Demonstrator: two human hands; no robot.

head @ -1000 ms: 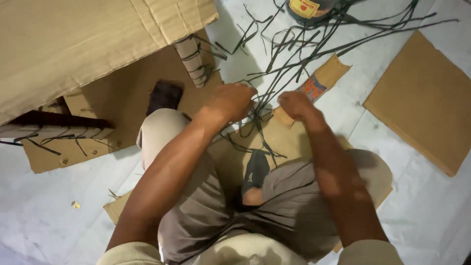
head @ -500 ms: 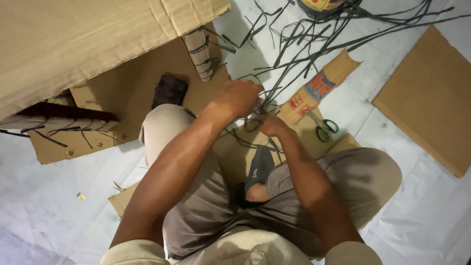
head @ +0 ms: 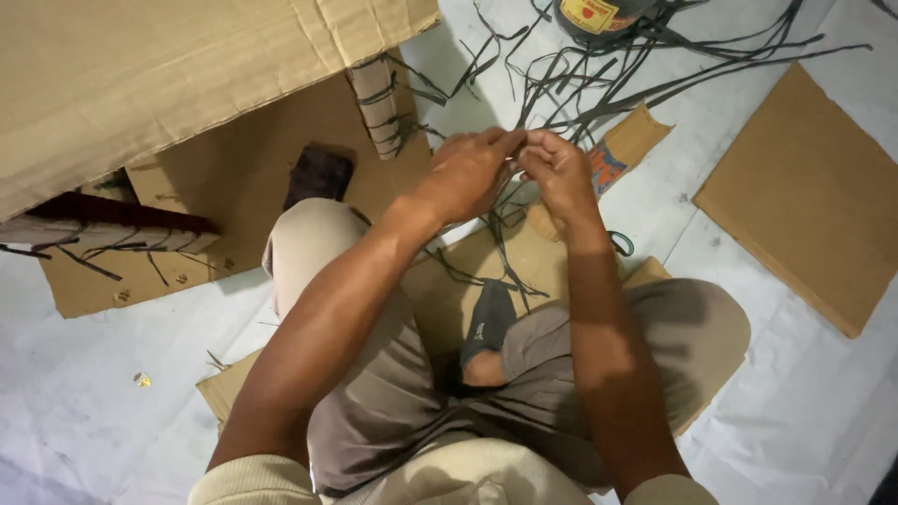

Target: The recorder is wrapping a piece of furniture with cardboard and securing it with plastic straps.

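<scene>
1. Pinching a thin dark strip (head: 517, 161), the left hand (head: 465, 173) and right hand (head: 559, 171) meet fingertip to fingertip.
2. More dark strips (head: 599, 75) tangle just beyond.
3. Cardboard sheet (head: 812, 194) lies right.

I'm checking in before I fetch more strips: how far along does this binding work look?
Done, it seems: the rolled cardboard post under the big cardboard sheet is wrapped with dark strips. In hand: the left hand and right hand pinch a thin dark strip between their fingertips. Left: a loose heap of strips lies on the floor, and a flat cardboard panel is untouched.
</scene>
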